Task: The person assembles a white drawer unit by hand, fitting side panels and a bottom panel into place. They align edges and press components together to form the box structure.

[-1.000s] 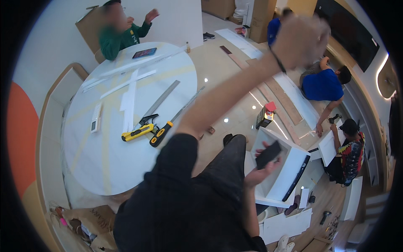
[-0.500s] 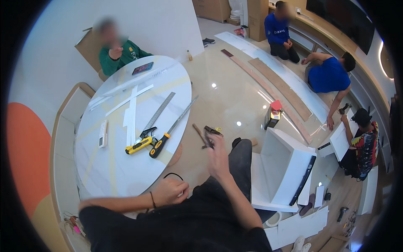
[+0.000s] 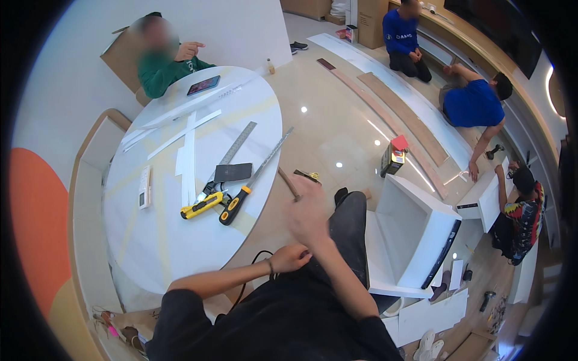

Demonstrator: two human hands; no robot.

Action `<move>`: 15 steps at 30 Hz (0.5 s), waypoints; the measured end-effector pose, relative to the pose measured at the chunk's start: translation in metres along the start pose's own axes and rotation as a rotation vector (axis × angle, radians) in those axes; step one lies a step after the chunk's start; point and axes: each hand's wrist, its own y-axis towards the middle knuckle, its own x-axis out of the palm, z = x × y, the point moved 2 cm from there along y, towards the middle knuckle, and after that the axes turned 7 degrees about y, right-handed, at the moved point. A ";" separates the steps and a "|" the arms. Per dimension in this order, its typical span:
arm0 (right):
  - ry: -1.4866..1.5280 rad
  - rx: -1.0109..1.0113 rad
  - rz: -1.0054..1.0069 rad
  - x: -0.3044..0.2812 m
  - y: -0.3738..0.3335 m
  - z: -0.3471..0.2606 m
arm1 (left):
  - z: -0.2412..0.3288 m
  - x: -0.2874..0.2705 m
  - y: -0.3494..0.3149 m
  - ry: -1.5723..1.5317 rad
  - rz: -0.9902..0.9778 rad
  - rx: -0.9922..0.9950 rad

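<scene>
My right hand (image 3: 306,210) hangs over my lap beside the round table, smeared by motion, so its fingers do not show clearly. Below it, close to the right wrist, my left hand (image 3: 290,257) has its fingers curled in; whatever they may hold is hidden. On the table edge nearest the hands lie a yellow utility knife (image 3: 201,206), a saw with a black and yellow handle (image 3: 236,206) and a steel ruler (image 3: 241,139). A dark rectangular sheet (image 3: 233,172) rests across the ruler. A brown stick (image 3: 288,182) shows on the floor beyond my right hand.
The round white table (image 3: 129,240) also bears white strips (image 3: 188,147), a remote control (image 3: 144,188) and a phone (image 3: 203,85). A white box-like cabinet (image 3: 415,234) stands at my right knee. One person sits across; several others work along the right wall. Long boards (image 3: 403,120) lie on the floor.
The dark sheet now lies on the table; before, my right hand held something dark. My left hand has moved right, toward the right wrist. The seated person's hand has shifted.
</scene>
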 end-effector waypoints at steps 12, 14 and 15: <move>-0.310 0.433 0.955 -0.244 -0.174 0.056 | 0.149 -0.066 0.079 0.008 0.213 0.482; -0.357 0.220 1.001 -0.298 -0.150 0.030 | 0.182 -0.126 0.075 -0.117 0.467 0.543; -0.305 0.115 1.009 -0.327 -0.135 0.005 | 0.199 -0.155 0.064 -0.174 0.646 0.566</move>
